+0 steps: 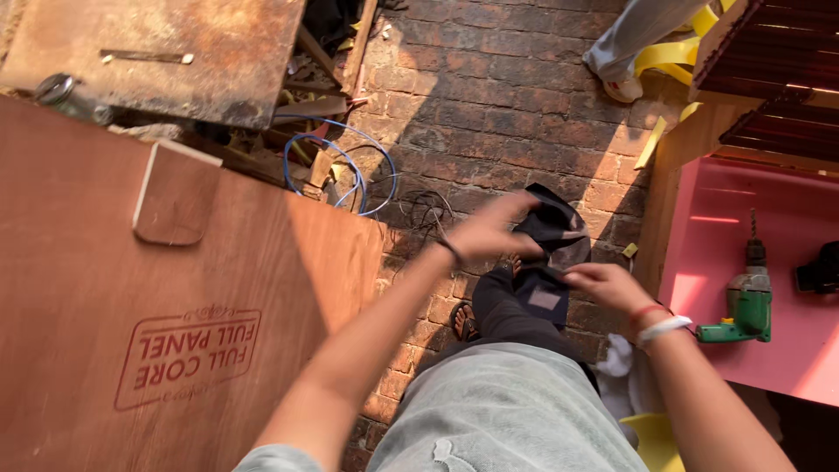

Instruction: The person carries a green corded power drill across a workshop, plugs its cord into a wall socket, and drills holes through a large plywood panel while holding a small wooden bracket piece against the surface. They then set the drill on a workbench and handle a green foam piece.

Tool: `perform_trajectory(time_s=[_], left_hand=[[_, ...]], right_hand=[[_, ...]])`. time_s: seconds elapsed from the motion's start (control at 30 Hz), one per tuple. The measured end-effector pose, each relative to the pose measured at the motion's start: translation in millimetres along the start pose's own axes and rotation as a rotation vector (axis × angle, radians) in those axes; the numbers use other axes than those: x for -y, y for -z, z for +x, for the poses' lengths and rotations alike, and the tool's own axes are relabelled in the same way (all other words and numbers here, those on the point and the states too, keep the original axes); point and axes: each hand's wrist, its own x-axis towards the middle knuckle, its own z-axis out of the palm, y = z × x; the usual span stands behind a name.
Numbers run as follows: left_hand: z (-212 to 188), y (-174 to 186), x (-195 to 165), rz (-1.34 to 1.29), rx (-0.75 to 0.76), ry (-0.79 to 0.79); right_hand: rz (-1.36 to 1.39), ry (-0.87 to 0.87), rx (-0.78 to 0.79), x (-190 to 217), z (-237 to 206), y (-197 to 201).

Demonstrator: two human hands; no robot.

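Plywood sheet (175, 323) far left, then left hand (486, 232) blurred, grip unclear, touching dark cloth (552, 253) hanging lengthwise between both hands, right hand (605, 284) pinching its lower edge, green drill (747, 301) rightward.

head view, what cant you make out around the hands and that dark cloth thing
- Left hand: motion-blurred in the head view, so its finger positions are unclear.
- Dark cloth item: folded and partly covered by both hands; its kind cannot be told.
- Right hand: fingertips hidden in the cloth's folds.
- Green drill: its cord is hidden behind the right wrist.
- Another person's leg: cut off by the top edge.
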Motion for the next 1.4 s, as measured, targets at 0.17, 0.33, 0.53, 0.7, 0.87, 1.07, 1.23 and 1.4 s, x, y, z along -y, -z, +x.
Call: perform_trajectory(time_s=[0.17, 0.33, 0.53, 0.7, 0.87, 1.07, 1.23, 1.4], left_hand=[[44.6, -102.1, 7.7, -0.254, 0.362, 0.269], [41.9, 9.7, 72.1, 0.478, 0.705, 0.382], [88.4, 74.9, 41.5, 0.512, 0.528, 0.563], [163.4, 45.4, -39.4, 0.644, 0.420, 0.055], [166.3, 98.6, -1.3, 0.371, 0.227, 0.086], [126.3, 146.7, 71.6, 0.419, 0.303, 0.218], [174.3, 198.9, 66.9, 0.682, 0.372, 0.192], [208.2, 216.0, 11.6, 0.692, 0.380, -0.419]], right_hand=[[0.543, -0.033, -0.163, -35.8, 6.0, 23.5], [0.917, 0.183, -0.840, -90.3, -53.0, 127.3], [-0.031, -0.173, -0.935, -15.5, -7.4, 170.5], [0.415, 0.095, -0.118, 162.4, 79.8, 119.1], [0.503, 0.294, -0.333, 260.4, 69.7, 162.1], [0.866, 0.303, -0.764, 222.5, 10.8, 232.2], [0.091, -0.187, -0.943, 198.7, 55.9, 206.7], [-0.255, 0.166, -0.795, 283.1, 104.9, 137.8]])
